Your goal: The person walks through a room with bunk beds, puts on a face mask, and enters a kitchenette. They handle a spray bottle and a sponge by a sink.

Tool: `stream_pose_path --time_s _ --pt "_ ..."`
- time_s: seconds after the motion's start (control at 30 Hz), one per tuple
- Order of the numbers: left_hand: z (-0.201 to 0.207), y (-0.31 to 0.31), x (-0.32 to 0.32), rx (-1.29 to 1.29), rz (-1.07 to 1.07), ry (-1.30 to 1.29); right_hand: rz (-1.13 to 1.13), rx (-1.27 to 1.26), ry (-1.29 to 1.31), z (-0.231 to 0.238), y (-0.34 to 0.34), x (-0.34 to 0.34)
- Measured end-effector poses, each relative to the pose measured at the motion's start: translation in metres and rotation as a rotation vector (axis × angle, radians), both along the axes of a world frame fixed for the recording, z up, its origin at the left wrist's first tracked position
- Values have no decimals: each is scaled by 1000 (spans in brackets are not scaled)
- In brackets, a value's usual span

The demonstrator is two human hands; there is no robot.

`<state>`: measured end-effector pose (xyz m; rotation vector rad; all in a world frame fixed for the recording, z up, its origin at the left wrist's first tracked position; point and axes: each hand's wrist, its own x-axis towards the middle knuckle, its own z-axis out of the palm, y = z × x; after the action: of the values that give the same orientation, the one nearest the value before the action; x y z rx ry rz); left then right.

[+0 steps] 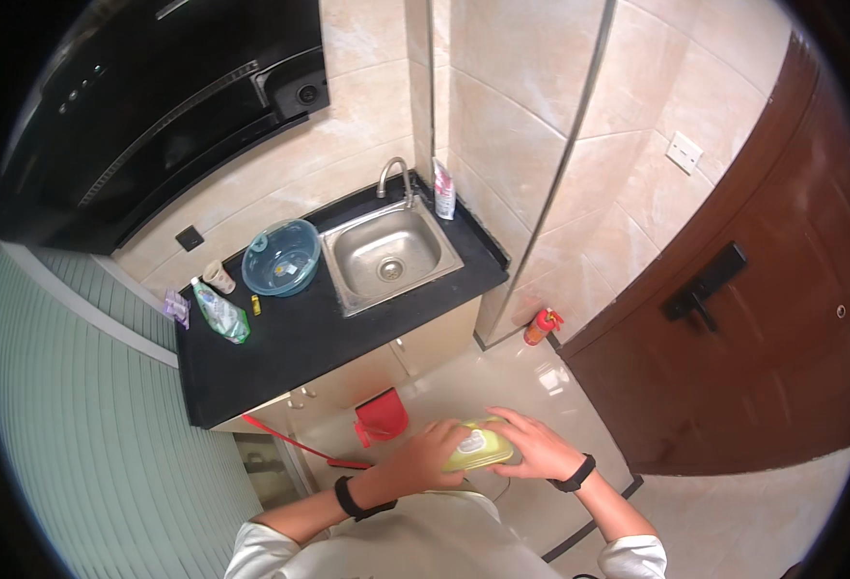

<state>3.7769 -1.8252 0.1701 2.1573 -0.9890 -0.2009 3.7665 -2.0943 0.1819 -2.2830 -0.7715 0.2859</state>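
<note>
We hold a yellow pack (pixel 479 448) low before our pale shirt (pixel 415 540), left hand (pixel 432 454) and right hand (pixel 533 446) both partly curled around its opposite ends, above the floor (pixel 449 376); red dustpan (pixel 384 415) to the left, counter (pixel 295 352) with sink (pixel 359 259) beyond.

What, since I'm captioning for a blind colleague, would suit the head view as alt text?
Left hand and right hand together hold a yellow object over a pale floor. Ahead, a black counter holds a steel sink and blue basin; a red dustpan and red fire extinguisher sit on the floor.
</note>
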Motion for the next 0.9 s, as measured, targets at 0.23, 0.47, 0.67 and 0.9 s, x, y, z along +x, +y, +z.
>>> stream_pose_path --time_s 0.23,0.47,0.67,0.9 --pt "-15 -68 29 44 -276 104 -150 -143 72 -14 -59 -24" --pt "-39 -91 79 12 -317 74 -165 -111 -15 -35 -84 18" --pt "-44 -84 157 -121 -228 31 -169 -79 56 -33 -78 108" --pt "-49 -55 253 -248 29 -53 -233 -2 15 -53 -57 241"
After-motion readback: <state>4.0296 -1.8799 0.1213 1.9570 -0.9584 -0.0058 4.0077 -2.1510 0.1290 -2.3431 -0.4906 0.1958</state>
